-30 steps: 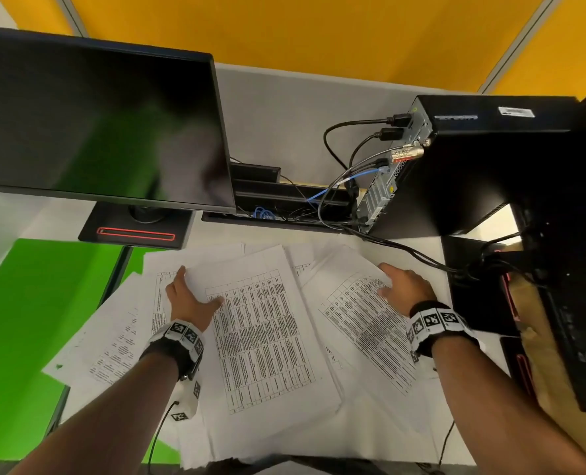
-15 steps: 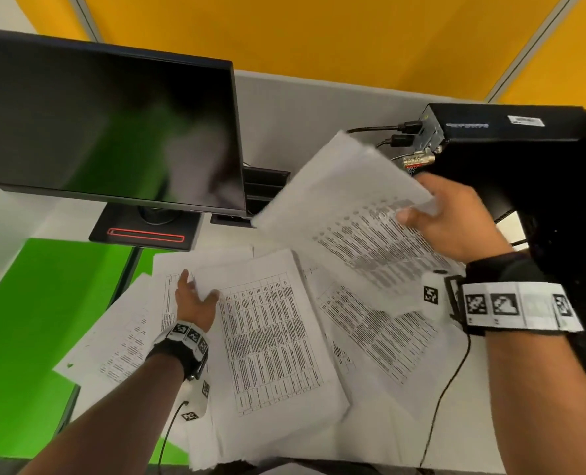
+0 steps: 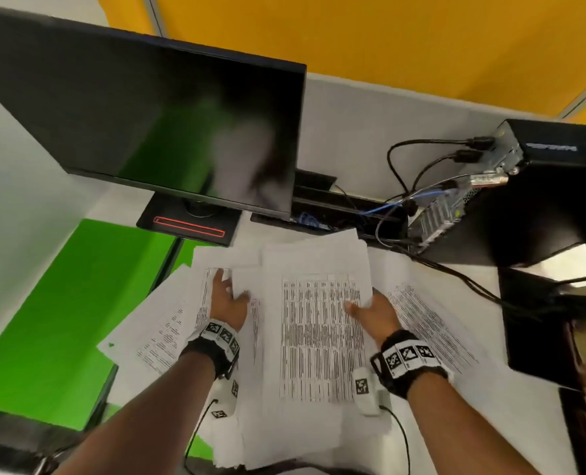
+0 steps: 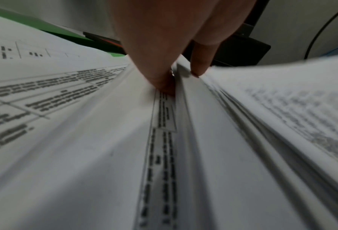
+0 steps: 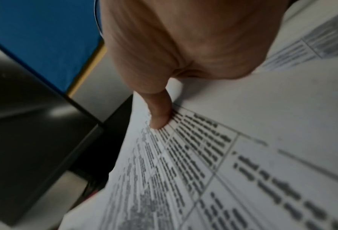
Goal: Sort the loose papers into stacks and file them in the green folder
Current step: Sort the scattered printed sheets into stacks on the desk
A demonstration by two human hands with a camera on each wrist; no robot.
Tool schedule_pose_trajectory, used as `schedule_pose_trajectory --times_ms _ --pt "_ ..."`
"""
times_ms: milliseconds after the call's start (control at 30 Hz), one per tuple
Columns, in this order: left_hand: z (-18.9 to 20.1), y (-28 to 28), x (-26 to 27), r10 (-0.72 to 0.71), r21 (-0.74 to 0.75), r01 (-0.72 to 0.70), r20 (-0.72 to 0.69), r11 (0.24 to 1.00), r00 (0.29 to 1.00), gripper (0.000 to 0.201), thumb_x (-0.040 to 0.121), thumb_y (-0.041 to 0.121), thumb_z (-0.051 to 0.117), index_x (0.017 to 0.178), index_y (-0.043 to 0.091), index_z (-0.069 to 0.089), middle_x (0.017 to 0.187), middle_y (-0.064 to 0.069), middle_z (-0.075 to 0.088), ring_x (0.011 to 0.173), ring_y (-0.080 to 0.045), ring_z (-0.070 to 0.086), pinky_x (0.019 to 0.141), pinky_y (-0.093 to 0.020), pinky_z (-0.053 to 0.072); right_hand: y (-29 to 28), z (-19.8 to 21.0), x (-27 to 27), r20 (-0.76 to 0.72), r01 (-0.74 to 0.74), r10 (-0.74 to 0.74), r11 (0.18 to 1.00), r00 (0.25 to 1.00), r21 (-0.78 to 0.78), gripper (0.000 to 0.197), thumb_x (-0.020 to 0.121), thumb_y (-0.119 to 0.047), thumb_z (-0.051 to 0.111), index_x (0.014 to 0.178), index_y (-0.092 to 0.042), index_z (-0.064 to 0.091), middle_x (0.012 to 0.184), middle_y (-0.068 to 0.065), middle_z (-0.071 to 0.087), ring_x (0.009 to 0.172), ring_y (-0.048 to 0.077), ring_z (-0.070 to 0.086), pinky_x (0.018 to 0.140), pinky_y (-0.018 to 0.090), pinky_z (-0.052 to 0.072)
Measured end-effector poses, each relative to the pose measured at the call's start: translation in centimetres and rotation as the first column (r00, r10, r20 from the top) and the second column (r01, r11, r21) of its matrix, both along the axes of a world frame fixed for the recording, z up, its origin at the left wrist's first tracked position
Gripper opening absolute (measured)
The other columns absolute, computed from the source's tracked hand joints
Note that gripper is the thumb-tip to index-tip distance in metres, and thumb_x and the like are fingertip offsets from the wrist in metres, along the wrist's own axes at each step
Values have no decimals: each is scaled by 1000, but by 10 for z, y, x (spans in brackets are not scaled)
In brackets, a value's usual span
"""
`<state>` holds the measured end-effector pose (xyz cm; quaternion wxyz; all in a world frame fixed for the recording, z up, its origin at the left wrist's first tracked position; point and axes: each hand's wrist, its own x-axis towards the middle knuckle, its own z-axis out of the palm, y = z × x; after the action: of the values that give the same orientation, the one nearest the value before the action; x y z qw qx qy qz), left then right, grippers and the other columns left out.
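Loose printed papers cover the desk. A central stack [image 3: 319, 354] lies between my hands. My right hand [image 3: 373, 311] pinches the right edge of the top sheet [image 5: 233, 163], thumb [image 5: 160, 113] on the print and fingers hidden beneath. My left hand [image 3: 228, 299] lies flat at the stack's left edge, fingers [image 4: 162, 80] on the lower papers [image 3: 168, 323] and thumb [image 4: 200, 65] on the stack. The green folder [image 3: 61, 303] lies open at the left, partly under those papers. More sheets [image 3: 428, 320] lie to the right.
A black monitor [image 3: 147, 114] on its stand [image 3: 188, 228] rises behind the papers. A black computer case [image 3: 542, 200] with cables [image 3: 404, 207] stands at the back right, and a black flat object [image 3: 542, 320] sits right of the papers. The desk edge is near me.
My right hand lifted a sheet off the right pile, swung it up and leftward, and has now brought it down onto the central stack. The left hand stayed at the stack's left edge.
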<state>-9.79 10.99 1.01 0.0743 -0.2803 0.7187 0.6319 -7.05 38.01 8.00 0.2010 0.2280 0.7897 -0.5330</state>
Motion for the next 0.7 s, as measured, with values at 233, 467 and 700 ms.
schedule_pose_trajectory --times_ms 233,467,700 --pt "1 11 12 -131 -230 106 -97 968 987 53 100 23 36 149 11 19 150 -12 18 138 -22 26 105 -19 17 -21 -26 -10 190 -406 360 837 913 366 76 77 -42 74 136 -9 38 131 8 46 126 27 45 103 37 40" --pt "-4 19 10 -135 -202 102 -156 974 978 63 98 37 33 151 19 3 154 -1 0 142 -22 20 114 -33 22 -31 -20 -42 368 -600 479 561 797 570 77 91 -62 40 144 -8 29 143 13 37 128 31 42 100 46 42" --pt "1 3 -41 -311 -395 275 -29 877 950 55 96 37 44 146 24 26 148 -8 21 128 -27 44 104 -37 33 -42 -12 -113 295 -636 591 524 750 566 73 95 -50 42 151 -35 -3 157 14 13 128 40 45 99 48 42"
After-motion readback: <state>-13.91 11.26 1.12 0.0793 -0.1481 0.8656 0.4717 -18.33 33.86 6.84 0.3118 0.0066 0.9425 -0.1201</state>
